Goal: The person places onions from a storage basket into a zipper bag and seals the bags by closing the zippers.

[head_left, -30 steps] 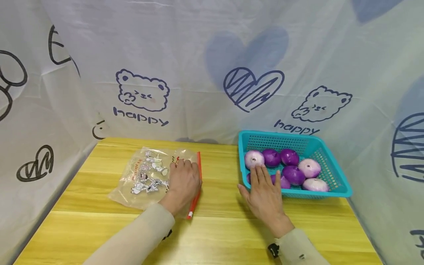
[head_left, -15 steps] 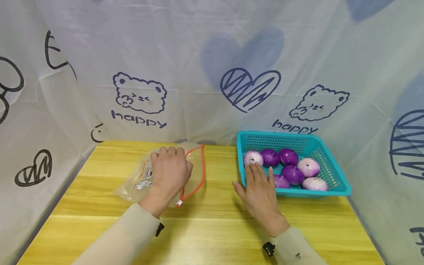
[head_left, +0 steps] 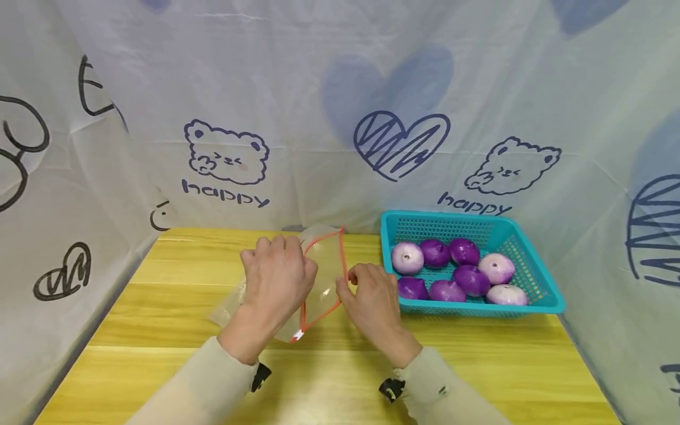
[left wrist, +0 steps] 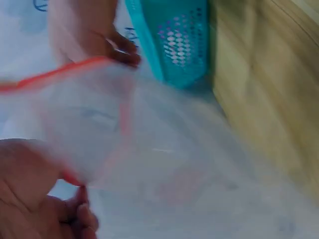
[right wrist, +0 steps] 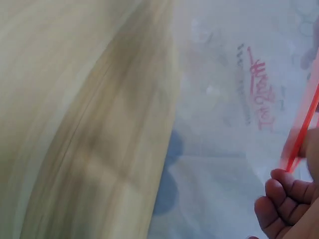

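Note:
A clear zip bag [head_left: 323, 277] with a red zip edge stands with its mouth spread wide toward the right; a white slider [head_left: 297, 335] sits at the near end of its zip. My left hand [head_left: 273, 289] pinches one side of the mouth, its fingers curled over the red strip. On the opposite side, my right hand [head_left: 374, 307] pinches the other red strip [right wrist: 302, 124] between thumb and fingers. The bag's printed front is mostly hidden behind my left hand, though red lettering [right wrist: 261, 94] shows through in the right wrist view.
Just right of my right hand, a teal plastic basket [head_left: 448, 226] holds several purple and pale onions [head_left: 470, 280]. The yellow wood-grain table [head_left: 340, 383] meets a white printed cloth [head_left: 319, 118] at the back and sides.
My left hand has lifted the flat bag's edge and pulled its mouth apart. My right hand has left the onions in the basket, moved left and taken hold of the bag's red edge.

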A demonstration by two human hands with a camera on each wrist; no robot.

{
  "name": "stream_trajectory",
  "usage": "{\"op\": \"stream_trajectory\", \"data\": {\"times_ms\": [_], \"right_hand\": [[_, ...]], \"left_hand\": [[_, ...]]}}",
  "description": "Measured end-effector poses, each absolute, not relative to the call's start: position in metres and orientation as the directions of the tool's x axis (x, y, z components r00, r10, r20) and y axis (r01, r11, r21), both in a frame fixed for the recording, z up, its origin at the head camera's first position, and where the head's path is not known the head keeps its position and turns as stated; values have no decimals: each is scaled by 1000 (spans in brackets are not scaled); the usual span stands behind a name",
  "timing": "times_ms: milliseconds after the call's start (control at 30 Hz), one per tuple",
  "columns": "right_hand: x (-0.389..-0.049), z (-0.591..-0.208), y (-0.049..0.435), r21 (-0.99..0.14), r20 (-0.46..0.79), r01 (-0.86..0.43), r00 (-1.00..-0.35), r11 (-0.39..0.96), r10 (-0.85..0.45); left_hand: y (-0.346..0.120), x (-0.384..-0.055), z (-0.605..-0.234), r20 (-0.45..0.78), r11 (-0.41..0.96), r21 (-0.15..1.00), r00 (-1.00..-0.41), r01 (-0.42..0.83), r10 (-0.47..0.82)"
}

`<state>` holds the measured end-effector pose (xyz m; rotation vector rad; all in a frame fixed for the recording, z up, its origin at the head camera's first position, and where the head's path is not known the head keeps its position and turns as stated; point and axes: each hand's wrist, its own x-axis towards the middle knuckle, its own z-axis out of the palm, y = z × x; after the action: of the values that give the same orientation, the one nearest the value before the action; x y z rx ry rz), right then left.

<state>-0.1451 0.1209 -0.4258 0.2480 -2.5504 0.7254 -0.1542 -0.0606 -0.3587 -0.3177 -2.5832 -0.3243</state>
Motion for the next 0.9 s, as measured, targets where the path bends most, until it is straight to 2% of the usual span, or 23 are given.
{"op": "stream_trajectory", "data": {"times_ms": [133, 233, 433, 600, 767, 900], "right_hand": [[-153, -417, 118, -488, 420, -232, -908, 842, -7], [-157, -410, 120, -496, 353, -224, -935, 839, -41], [-151, -405, 123, -495, 274, -294, -946, 817, -174], [-146, -405, 133, -471, 280, -258, -951, 844, -135], [-151, -407, 149, -407, 233, -196, -967, 892, -106], [-155, -411, 163, -332, 233, -181, -967, 926, -105]], "left_hand": [[-65, -126, -331, 341, 957, 71, -908, 281, 242], [-71, -107, -310, 231, 952, -19, -925, 306, 301], [-78, -118, -305, 248, 954, -52, -921, 296, 299], [-82, -137, -320, 256, 951, -59, -916, 303, 308], [-84, -148, -338, 283, 923, -155, -879, 353, 384], [-92, -152, -336, 187, 943, -139, -927, 301, 324]]}}
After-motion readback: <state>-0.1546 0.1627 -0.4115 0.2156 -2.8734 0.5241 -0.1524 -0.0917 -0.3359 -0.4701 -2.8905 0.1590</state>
